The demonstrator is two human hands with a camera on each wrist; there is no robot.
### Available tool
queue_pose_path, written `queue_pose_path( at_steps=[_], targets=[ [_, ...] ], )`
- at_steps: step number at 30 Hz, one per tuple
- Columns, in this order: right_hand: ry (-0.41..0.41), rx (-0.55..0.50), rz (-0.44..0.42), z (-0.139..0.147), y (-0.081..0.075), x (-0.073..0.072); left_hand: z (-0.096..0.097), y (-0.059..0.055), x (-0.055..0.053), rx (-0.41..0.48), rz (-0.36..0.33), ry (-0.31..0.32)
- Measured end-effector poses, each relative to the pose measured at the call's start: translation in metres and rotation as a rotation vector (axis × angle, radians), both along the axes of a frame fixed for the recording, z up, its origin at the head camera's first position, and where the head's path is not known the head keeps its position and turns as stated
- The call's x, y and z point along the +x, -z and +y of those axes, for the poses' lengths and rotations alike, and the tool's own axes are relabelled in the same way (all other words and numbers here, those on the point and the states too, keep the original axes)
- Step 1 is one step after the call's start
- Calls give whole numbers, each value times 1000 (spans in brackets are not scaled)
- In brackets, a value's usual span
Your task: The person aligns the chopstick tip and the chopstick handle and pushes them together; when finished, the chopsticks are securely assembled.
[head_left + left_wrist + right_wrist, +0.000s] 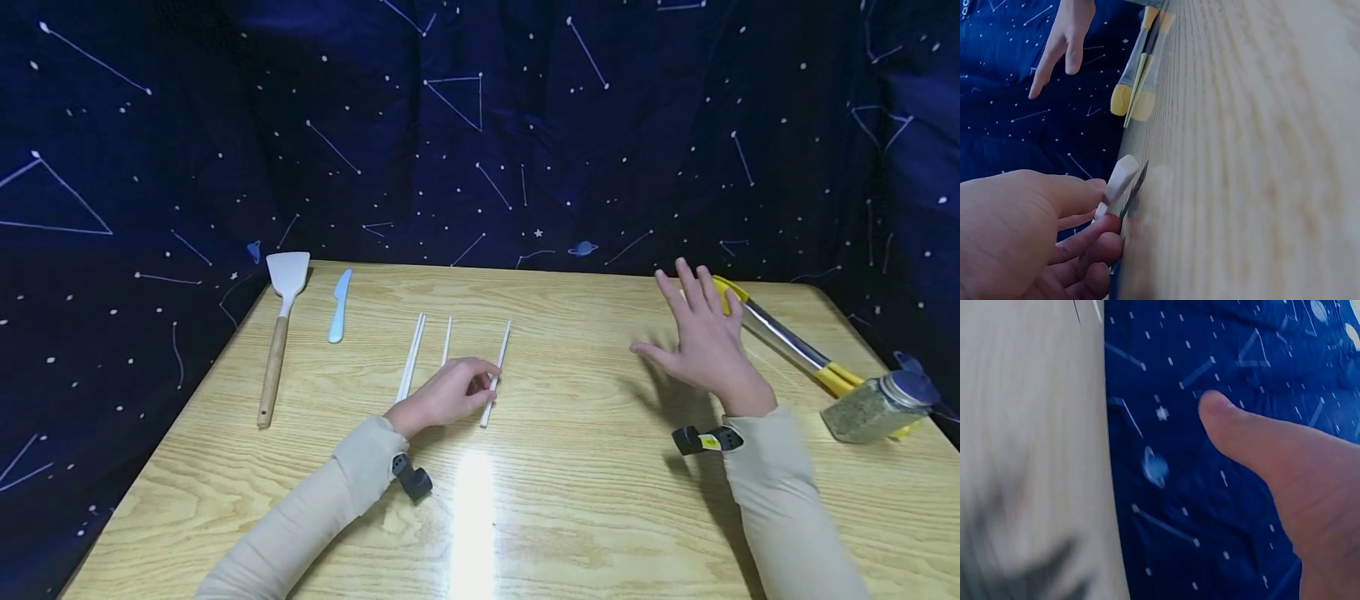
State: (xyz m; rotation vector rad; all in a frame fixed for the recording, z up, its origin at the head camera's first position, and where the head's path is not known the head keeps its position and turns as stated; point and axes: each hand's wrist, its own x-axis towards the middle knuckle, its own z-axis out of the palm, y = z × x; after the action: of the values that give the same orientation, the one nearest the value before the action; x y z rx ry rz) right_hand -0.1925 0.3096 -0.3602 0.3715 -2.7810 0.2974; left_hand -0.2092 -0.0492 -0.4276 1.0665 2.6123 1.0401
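My left hand (455,390) pinches a white chopstick (504,343) between thumb and fingers, low over the table. In the left wrist view the thick end of that chopstick (1121,176) sticks out past the thumb, close to the tabletop. Just left of the hand lie another white chopstick (447,333) and a pair of white chopsticks (410,358) side by side, their near ends partly hidden by the hand. My right hand (701,342) is raised with fingers spread, holding nothing, and casts a shadow on the wood. Its thumb (1254,437) shows in the right wrist view.
Behind the right hand lie tongs (787,337) with yellow ends, partly covered by a glass jar (873,408) of dried herbs. At the left are a white spatula (279,333) with a wooden handle and a light blue knife (340,307). A dark starry curtain (480,167) borders the wooden table (600,500).
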Motion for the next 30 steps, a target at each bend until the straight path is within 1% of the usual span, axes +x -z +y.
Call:
queue_pose_path(
  at_steps=[4,8,11,14,18,22,25,30],
  targets=[
    [76,58,-26,19,1,2,0,-2,1,-24,8,-16],
    [110,85,-59,30,8,0,1,-4,2,-39,44,-29],
    [114,89,-74,35,13,-2,2,-4,2,-53,71,-43],
    [111,79,-85,37,16,-4,1,-4,3,-74,76,-55],
    [102,58,-95,36,15,-4,-1,-4,3,-116,88,-68],
    [101,48,-113,34,14,-4,-5,-7,2,-167,110,-108],
    [98,44,-121,33,14,-4,-10,-9,-1,-192,107,-144],
    [92,38,-121,33,16,-4,-21,-9,-9,-212,100,-190]
  ],
)
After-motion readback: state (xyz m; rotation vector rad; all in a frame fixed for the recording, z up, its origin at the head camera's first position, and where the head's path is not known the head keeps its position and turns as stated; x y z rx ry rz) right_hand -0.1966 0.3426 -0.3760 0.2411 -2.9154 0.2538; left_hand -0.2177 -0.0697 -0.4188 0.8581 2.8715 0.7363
